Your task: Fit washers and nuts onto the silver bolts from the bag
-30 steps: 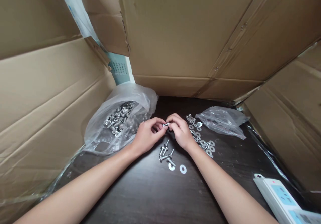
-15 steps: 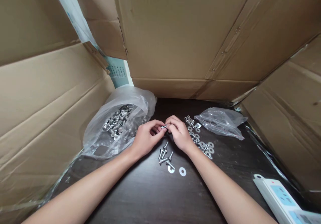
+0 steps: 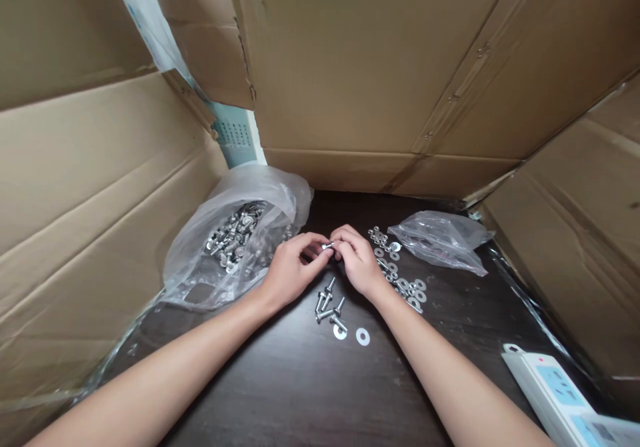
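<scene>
My left hand (image 3: 296, 267) pinches a small metal bolt (image 3: 327, 245) between thumb and fingers, above the middle of the dark table. Meeting it from the other side, my right hand (image 3: 357, 261) is closed with its fingertips on the bolt's far end; whether a nut or washer sits there is too small to tell. Just below the hands lies a small group of bolts (image 3: 326, 303). Two flat washers are near them: one washer (image 3: 363, 337) lies alone, the other (image 3: 340, 331) partly under a bolt.
A clear plastic bag (image 3: 280, 187) full of bolts (image 3: 235, 237) lies open at left. Loose washers and nuts (image 3: 395, 270) spread beside my right hand. Behind them is a flat plastic bag (image 3: 440, 237). A power strip (image 3: 555, 387) is at lower right. Cardboard walls (image 3: 370, 67) surround the dark table (image 3: 295, 380).
Both hands stay together at nearly the same place. The bolt between them now shows more of its length. The whole view has shifted slightly.
</scene>
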The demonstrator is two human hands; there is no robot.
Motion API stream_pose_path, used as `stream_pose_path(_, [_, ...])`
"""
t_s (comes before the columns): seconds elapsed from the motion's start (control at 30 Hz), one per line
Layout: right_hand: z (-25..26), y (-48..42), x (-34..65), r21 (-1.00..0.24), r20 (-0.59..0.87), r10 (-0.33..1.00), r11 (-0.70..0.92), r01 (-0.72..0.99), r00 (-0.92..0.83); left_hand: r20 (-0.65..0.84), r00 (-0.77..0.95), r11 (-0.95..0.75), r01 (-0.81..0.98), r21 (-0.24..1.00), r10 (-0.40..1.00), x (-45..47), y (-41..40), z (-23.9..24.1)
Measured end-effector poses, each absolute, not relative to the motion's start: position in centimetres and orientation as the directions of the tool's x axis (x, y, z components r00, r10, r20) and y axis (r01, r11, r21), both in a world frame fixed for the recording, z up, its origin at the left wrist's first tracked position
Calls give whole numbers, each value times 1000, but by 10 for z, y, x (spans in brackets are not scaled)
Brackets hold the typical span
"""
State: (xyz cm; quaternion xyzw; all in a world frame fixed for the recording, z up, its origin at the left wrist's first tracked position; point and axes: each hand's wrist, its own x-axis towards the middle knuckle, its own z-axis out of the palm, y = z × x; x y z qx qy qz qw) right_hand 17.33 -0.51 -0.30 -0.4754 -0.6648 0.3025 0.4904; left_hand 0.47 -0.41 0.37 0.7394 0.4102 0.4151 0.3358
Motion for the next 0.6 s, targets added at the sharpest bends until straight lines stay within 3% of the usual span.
stream_pose_path(0.6, [-3,-6,172,-883,343,937,343,319,-57,322,296,-408,303,861,899,5,-6,5])
